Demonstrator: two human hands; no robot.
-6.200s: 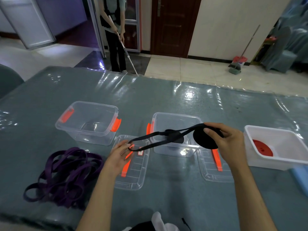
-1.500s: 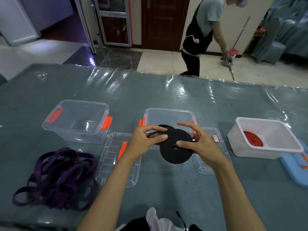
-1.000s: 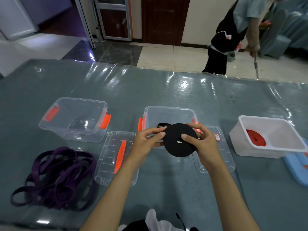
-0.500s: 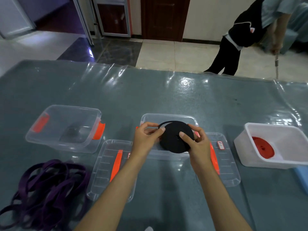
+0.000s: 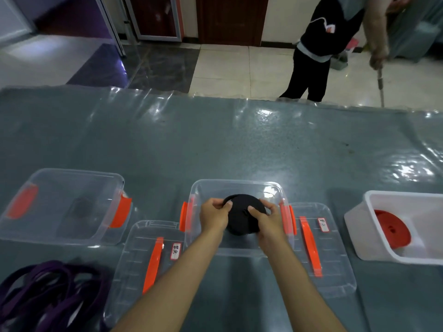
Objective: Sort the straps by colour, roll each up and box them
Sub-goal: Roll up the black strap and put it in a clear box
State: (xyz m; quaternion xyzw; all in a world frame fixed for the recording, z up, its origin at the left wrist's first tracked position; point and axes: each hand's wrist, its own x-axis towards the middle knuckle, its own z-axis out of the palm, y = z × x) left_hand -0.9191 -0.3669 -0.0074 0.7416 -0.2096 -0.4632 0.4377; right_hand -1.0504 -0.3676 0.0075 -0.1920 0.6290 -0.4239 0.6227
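Hands work as a pair: left hand [image 5: 213, 218] and right hand [image 5: 268, 220] each pinch an edge of the flat black rolled strap [image 5: 243, 216], fingers curled round it, probably so the coil cannot spring loose while it hangs inside the middle clear plastic box with orange latches [image 5: 236, 185]. Counted: three open boxes, two clear and one white plastic box [image 5: 357, 226] holding one red rolled strap [image 5: 393, 230]; two clear lids [image 5: 134, 279]; one loose purple strap pile [image 5: 45, 295] awaiting rolling.
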